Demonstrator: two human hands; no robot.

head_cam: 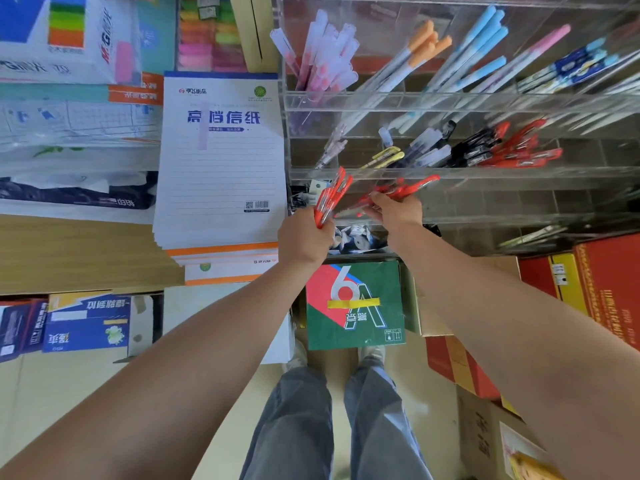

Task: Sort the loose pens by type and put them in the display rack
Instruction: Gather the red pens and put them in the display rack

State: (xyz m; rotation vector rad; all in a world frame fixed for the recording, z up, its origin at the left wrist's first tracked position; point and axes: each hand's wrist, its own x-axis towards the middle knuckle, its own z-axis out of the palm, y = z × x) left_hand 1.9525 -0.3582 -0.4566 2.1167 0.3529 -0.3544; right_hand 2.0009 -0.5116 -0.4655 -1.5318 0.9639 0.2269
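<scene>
left hand (304, 237) is curled tight round a bunch of red pens (330, 197), held upright and slightly fanned. right hand (394, 211) pinches a second red bunch (412, 187), which lies flatter with its ends pointing right. both bunches are at the front lip of the rack (588, 174), level with its lowest tier. can't tell through the clear plastic whether the second bunch is already past the lip, but neither looks dropped in. the two hands are near each other, not touching. rack looks mostly sorted. top tier has pink-white pens (325, 53), orange caps (424, 43), blue caps (485, 39) and a pink one (549, 38), each lot in its own slot. mid tier has yellow pens (384, 157), black pens (474, 148) and racked reds (519, 148) far right. the held pens look the same type as the racked reds, so my read is the sort is done for this colour and only placement is left. they go either in with the racked reds or into a lower slot, which looks mostly bare from here. a few pens (533, 235) lie flat lower right, and it's unclear whether they're still loose stock. notepad stack (221, 161) sits left of the rack, green box (353, 303) below the hands. i'd call it late stage, with two handfuls still to seat.
</scene>
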